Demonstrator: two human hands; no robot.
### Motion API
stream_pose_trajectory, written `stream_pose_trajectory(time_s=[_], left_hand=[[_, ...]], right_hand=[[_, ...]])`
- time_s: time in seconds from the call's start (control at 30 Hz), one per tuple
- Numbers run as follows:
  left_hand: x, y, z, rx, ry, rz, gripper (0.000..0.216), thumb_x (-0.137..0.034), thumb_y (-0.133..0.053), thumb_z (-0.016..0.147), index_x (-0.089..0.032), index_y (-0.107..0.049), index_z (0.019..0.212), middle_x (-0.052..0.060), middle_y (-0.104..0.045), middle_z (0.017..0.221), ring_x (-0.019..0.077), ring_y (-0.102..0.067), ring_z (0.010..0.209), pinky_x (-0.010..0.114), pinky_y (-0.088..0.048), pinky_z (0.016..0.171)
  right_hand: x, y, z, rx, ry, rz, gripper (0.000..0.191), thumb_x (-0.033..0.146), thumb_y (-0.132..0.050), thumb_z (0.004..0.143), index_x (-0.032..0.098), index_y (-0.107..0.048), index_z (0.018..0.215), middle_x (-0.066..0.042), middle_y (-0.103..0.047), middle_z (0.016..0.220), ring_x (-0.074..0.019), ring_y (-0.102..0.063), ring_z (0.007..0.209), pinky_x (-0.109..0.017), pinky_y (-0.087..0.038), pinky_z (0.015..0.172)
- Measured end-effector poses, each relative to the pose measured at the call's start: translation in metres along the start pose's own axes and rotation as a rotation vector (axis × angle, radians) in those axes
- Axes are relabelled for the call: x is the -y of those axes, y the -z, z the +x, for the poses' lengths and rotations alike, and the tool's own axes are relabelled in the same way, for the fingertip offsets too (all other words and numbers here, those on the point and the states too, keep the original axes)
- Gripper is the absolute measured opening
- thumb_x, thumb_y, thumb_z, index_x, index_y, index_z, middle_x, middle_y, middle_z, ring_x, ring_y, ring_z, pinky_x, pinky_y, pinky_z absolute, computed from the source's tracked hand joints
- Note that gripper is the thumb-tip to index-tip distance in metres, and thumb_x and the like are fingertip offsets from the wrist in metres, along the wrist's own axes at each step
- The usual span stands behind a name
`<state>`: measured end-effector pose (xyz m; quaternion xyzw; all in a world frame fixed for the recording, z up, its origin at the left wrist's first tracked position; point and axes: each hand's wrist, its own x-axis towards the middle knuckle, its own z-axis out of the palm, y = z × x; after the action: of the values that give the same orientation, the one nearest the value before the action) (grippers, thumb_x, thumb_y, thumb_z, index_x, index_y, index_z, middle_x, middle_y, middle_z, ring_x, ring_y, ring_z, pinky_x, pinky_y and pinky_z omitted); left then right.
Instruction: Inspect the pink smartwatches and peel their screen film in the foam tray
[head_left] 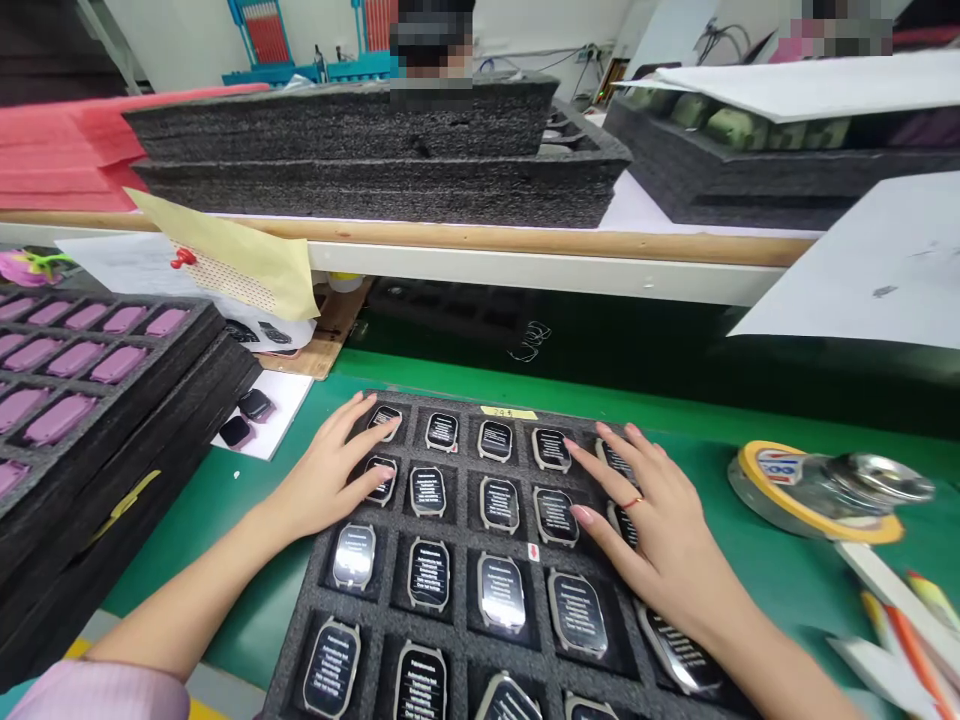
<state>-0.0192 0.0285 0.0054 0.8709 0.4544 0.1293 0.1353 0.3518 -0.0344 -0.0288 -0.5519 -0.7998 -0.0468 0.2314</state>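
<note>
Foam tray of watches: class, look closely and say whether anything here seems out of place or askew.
The watch just below the right hand looks askew: it lies slanted in its slot at the lower right of the foam tray, while the neighbouring watches sit more squarely in their rows.

White wall (517,35) at back, blue rack (259,45) before it. White shelf (540,265), wooden-edged, above green table (180,570); yellow-striped floor (79,648) lower left.

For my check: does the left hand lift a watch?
No, the left hand rests flat on watches in the foam tray.
</note>
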Motion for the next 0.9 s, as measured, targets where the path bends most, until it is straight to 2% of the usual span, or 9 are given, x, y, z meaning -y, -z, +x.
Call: stream_pose_trajectory(time_s=[0.13,0.23,0.4,0.6,0.9], left_hand=[[-0.019,0.001,0.018,0.051,-0.096,0.070,0.056,-0.051,-0.045,0.101,-0.026,-0.047,0.151,0.016,-0.018,0.169,0.0377,-0.009,0.157,0.063,-0.017,0.124],[-0.027,0.000,0.029,0.043,-0.150,0.122,0.056,-0.052,-0.046,0.100,-0.025,-0.050,0.149,0.018,-0.012,0.170,0.0415,-0.006,0.156,0.066,-0.014,0.123],[-0.028,-0.005,0.035,0.000,-0.180,0.156,0.050,-0.050,-0.050,0.099,-0.028,-0.055,0.144,0.010,-0.010,0.171,0.0411,-0.008,0.156,0.067,-0.016,0.123],[-0.025,-0.006,0.034,-0.077,-0.155,0.147,0.053,-0.050,-0.047,0.100,-0.027,-0.048,0.149,0.011,-0.019,0.170,0.0371,-0.011,0.157,0.066,-0.016,0.123],[-0.012,-0.007,0.021,-0.103,-0.053,0.053,0.047,-0.044,-0.044,0.102,-0.027,-0.050,0.145,0.010,-0.033,0.164,0.0332,-0.017,0.156,0.062,-0.018,0.125]], right_hand=[[0.002,-0.002,0.001,0.014,0.004,-0.054,0.050,0.046,-0.040,0.103,0.025,-0.050,0.147,-0.018,-0.040,0.156,-0.0447,-0.031,0.149,-0.072,-0.034,0.112],[0.003,-0.003,0.000,0.036,-0.023,-0.066,0.051,0.047,-0.040,0.103,0.025,-0.053,0.146,-0.018,-0.037,0.159,-0.0445,-0.028,0.151,-0.072,-0.031,0.114],[0.003,-0.001,0.000,0.058,-0.061,-0.011,0.050,0.047,-0.042,0.102,0.029,-0.052,0.147,-0.013,-0.034,0.163,-0.0420,-0.024,0.153,-0.072,-0.026,0.116],[0.001,0.007,-0.005,-0.047,-0.140,0.096,0.055,0.043,-0.042,0.103,0.032,-0.035,0.156,-0.011,-0.035,0.163,-0.0373,-0.023,0.154,-0.069,-0.021,0.120],[-0.016,0.005,-0.021,-0.046,-0.208,0.044,0.051,0.044,-0.043,0.103,0.028,-0.042,0.152,-0.015,-0.043,0.157,-0.0400,-0.030,0.151,-0.070,-0.026,0.118]])
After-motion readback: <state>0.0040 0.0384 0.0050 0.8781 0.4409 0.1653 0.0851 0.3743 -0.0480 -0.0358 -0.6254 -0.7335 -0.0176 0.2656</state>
